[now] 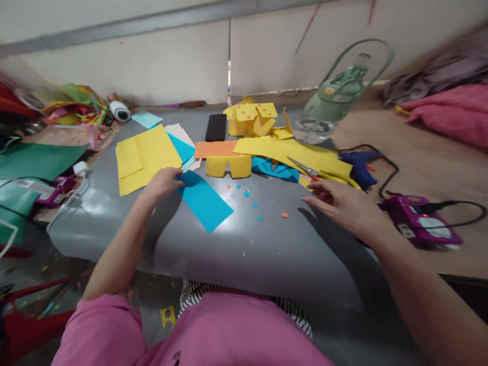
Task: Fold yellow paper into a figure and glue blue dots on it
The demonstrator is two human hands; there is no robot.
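Observation:
My left hand point(164, 182) pinches the upper left corner of a rectangular sheet of blue paper point(208, 201), which slants across the grey table cover. Beyond that hand is a stack of yellow paper point(150, 157). My right hand point(343, 206) has its thumb and fingers apart, right by the handles of the scissors point(305, 166); whether the fingertips touch them is hard to tell. A yellow paper piece with a notched lower edge point(229, 166) lies between the hands, beside a folded, cut blue paper piece point(275, 169). Behind these are an orange strip point(215, 149) and a long yellow strip point(290, 151).
A black phone point(216, 127) and spotted yellow paper shapes point(253, 118) lie at the back. A green-topped bottle point(331, 99) stands back right. A blue glue gun point(361, 168) and a purple power box point(421, 219) with cords sit right. Small paper scraps dot the middle.

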